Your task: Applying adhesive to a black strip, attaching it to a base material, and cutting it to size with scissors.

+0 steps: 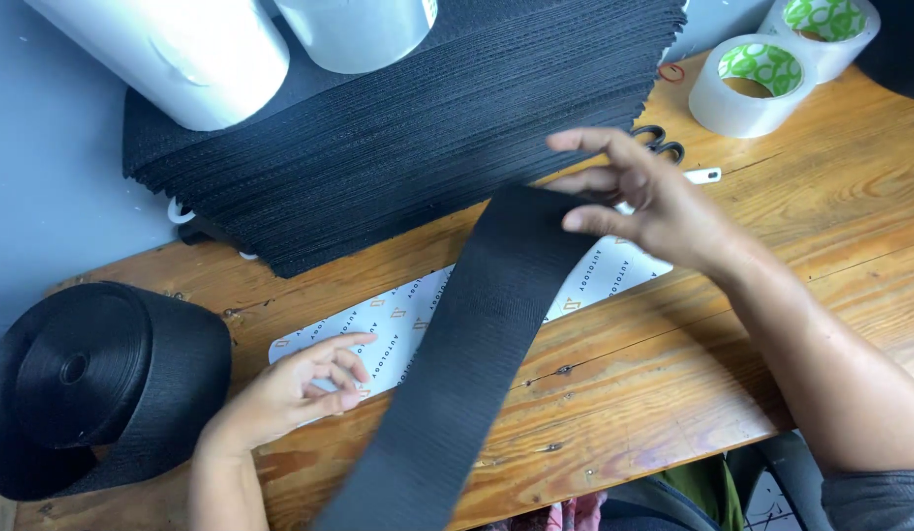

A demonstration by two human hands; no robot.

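The left hand (300, 383) is resting half-curled, holding nothing, on the long white printed strip (398, 320), just left of the wide black woven webbing band (477, 354) crossing it; the right hand (639, 192) is pinching the band's far end.

You've got one view only, the head cam, so there's no second view to overlap with. It sits above the wooden tabletop (673, 364) and looks steeply down and fwd across it, close in, approx at arm's reach. Your forearms enter from the bottom edge, left hand (300, 388) lower left, right hand (654, 202) upper right. Far side of the frame ends at the black stack (378, 147) and tape rolls (762, 84); near tabletop edge runs along the bottom.
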